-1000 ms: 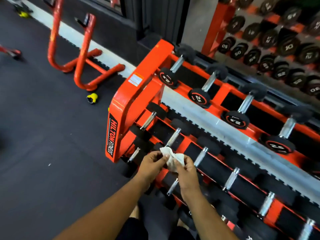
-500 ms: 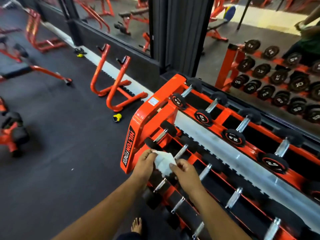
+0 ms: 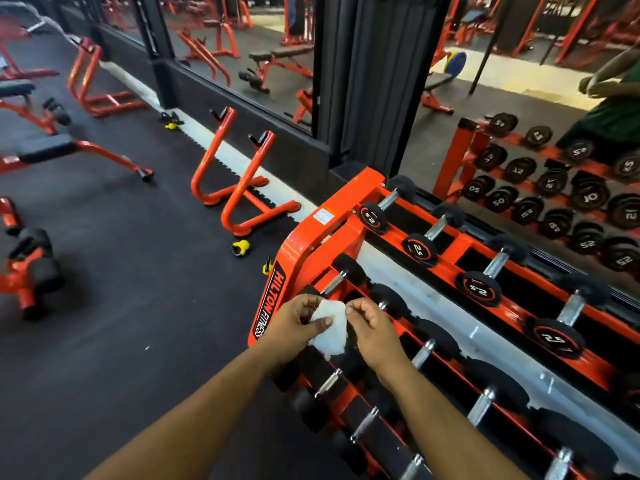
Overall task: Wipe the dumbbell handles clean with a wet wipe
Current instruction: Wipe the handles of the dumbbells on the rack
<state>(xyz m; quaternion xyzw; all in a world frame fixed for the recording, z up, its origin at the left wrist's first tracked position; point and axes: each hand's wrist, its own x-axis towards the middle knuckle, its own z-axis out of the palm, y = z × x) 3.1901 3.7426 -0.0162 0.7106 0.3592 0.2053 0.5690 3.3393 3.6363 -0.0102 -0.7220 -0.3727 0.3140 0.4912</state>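
Both hands [image 3: 332, 327] pinch a white wipe [image 3: 329, 329] above the orange dumbbell rack [image 3: 294, 251], black gym floor [image 3: 138, 271] alongside.

One white wet wipe [image 3: 329, 329], pinched between two hands: left hand [image 3: 294, 320], right hand [image 3: 372, 329]; one orange dumbbell rack [image 3: 301, 244] beyond the fingers; four dumbbells marked 2.5 on its top tier, nearest-left at [image 3: 372, 216]; lower tiers partly hidden, count unclear; two yellow clips on the floor [image 3: 241, 247], [image 3: 170, 125].

Orange rack [image 3: 304, 247] stands on the dark floor [image 3: 138, 306], dumbbells [image 3: 479, 287] lying in rows across its tiers, chrome handles [image 3: 497, 263] pointing up the slope.
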